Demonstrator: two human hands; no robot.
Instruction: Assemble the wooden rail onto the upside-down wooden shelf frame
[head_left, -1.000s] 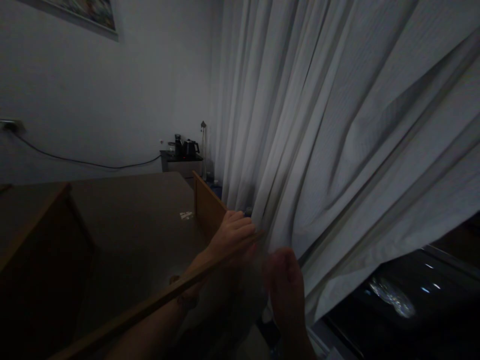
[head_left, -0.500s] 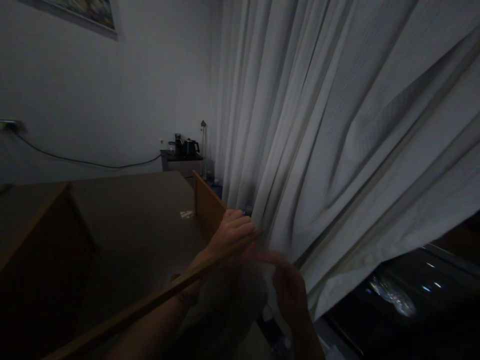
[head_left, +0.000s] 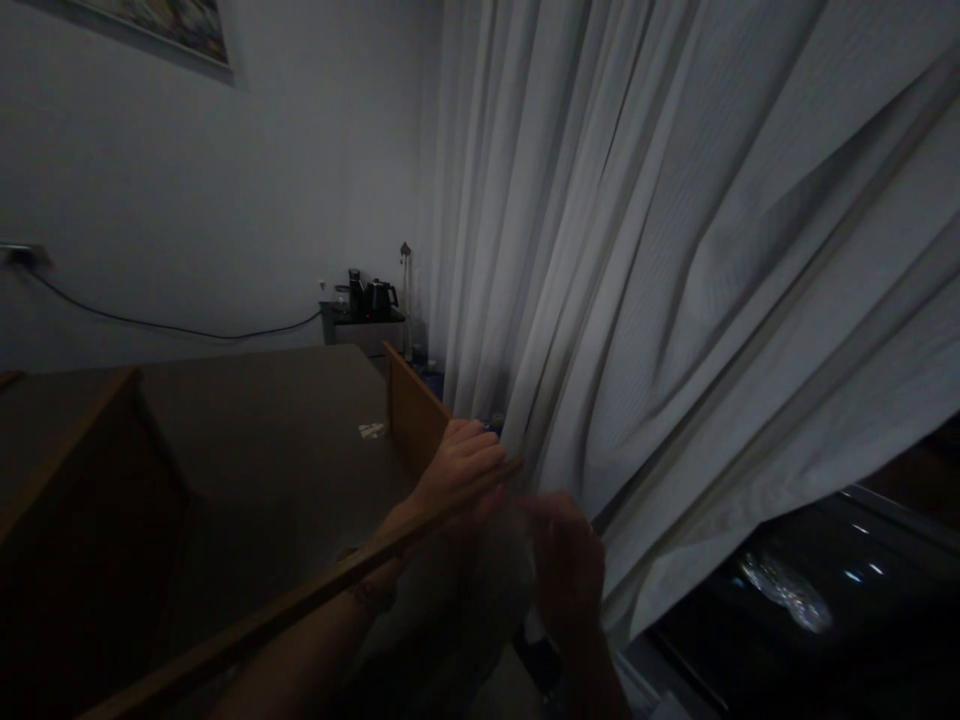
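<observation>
My left hand (head_left: 463, 460) is closed over the far end of a long wooden board (head_left: 322, 590), whose narrow edge runs from the lower left toward the middle of the view. The forearm passes behind that edge, with a bracelet at the wrist. Just right of the board's end is my right hand (head_left: 566, 555), its fingers smeared by motion. Whether it holds anything small cannot be made out. Beyond the left hand stands an upright wooden panel (head_left: 416, 410), and a second dark wooden panel (head_left: 90, 480) rises at the left.
A brown flat surface (head_left: 277, 430) with small white pieces (head_left: 371, 431) spreads behind the hands. White curtains (head_left: 600, 250) hang close on the right, above a glossy black surface (head_left: 840, 600). In the far corner, a black kettle (head_left: 381, 296) stands on a small cabinet (head_left: 367, 325).
My right hand has shifted slightly left and its outstretched finger has drawn in. The left hand keeps its hold on the board.
</observation>
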